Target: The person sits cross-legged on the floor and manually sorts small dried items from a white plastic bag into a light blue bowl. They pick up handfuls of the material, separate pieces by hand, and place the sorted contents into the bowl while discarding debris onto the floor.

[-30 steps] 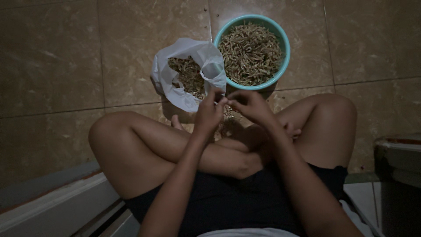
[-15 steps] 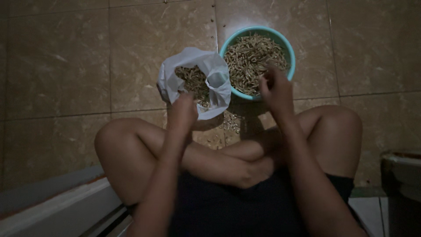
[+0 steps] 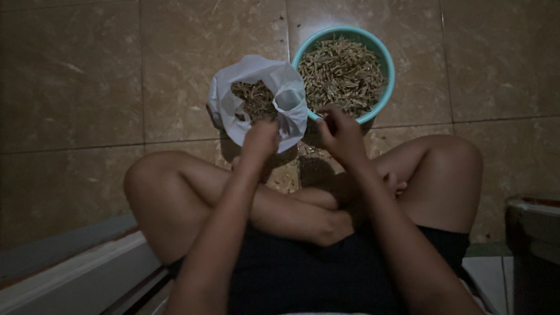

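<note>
Hands (image 3: 300,137) beside bag (image 3: 261,99) and bowl (image 3: 382,55)

Your left hand (image 3: 259,140) covers the near lip of the white plastic bag (image 3: 286,96), and honestly the light's too dim to tell if its fingers pinch anything. Same deal with your right hand (image 3: 340,133): it hides the teal bowl's (image 3: 388,61) near rim, whatever's between the fingertips is too small. That dark container (image 3: 534,233) is cut off at the right edge.
</note>
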